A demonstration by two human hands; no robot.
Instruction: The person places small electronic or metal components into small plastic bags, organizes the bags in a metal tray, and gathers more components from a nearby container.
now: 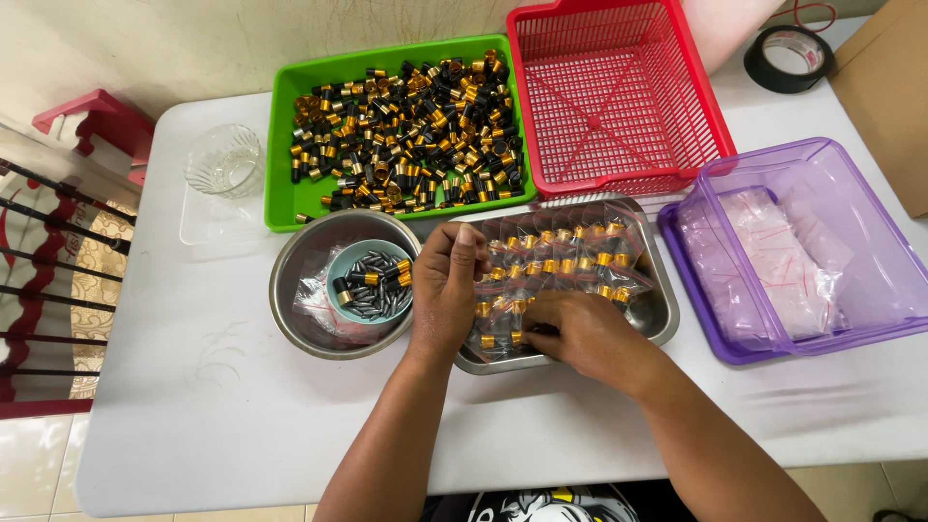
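Both hands work over my steel tray [657, 314]: left hand [447, 280] curled at the near-left corner, right hand [580, 333] pinching small clear bags [561, 261] of black-and-gold caps, laid flat in rows for sorting.

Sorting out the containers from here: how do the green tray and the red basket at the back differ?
The green tray has solid, low walls; the red basket is open mesh with taller walls. The green tray holds a heap of small black-and-gold cylindrical parts; the red basket holds nothing visible. The green tray lies lengthwise along the table edge; the red basket sits slightly turned. Both are rectangular plastic, side by side.
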